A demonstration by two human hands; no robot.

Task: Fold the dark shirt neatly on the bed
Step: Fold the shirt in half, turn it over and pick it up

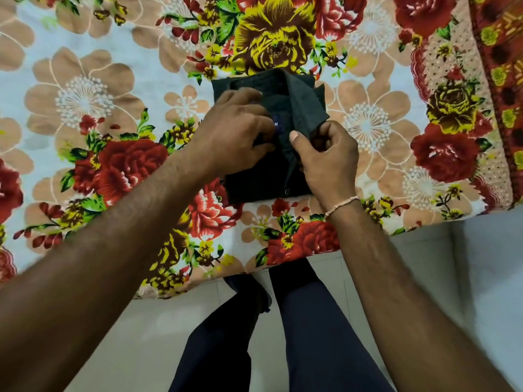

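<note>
Floral bedsheet [85,103] carries the dark shirt [263,176] folded small under your left hand [235,134], pressing with curled fingers, while your right hand [325,157] pinches its collar; next, probably flatten it.

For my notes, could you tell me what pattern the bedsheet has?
The bedsheet is floral: red, yellow and peach flowers on white, in the head view.

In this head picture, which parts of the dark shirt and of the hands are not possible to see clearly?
- Head view: the left hand covers the middle of the folded dark grey cotton shirt and most of its small blue neck label.
- Right hand: its fingertips curl under the collar flap, so the grip is hidden.
- Underside of the shirt: it lies against the flowered bedsheet.
</note>
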